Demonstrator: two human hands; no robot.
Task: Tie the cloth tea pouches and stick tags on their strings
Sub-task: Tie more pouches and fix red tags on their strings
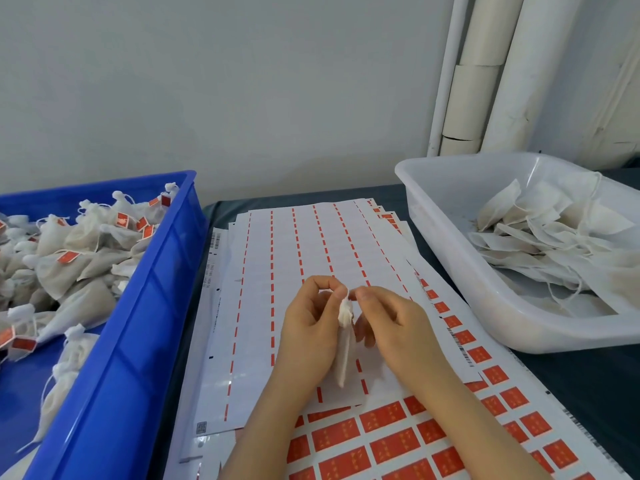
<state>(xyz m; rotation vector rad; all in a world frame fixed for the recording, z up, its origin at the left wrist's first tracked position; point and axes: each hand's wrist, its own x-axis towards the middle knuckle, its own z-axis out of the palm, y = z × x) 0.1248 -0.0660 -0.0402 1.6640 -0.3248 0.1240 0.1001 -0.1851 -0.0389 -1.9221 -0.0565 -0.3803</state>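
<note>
Both hands [341, 317] pinch the pouch [344, 336] neck above the sticker sheet [294, 258]; soft, light cloth, best gripped at the gathered top.

Packing workshop, pouch-filled bins [166, 271], sticker sheets [381, 438]

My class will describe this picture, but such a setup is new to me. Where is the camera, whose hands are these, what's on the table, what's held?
No machine: a camera worn on a person's head looks down at their bare hands. The left hand and right hand both pinch the gathered top of a small white cloth tea pouch. Beneath lie white sheets of red tag stickers, the top one mostly peeled. The blue plastic crate at left holds tied, tagged pouches; the translucent white plastic tub at right holds flat untied pouches.
</note>
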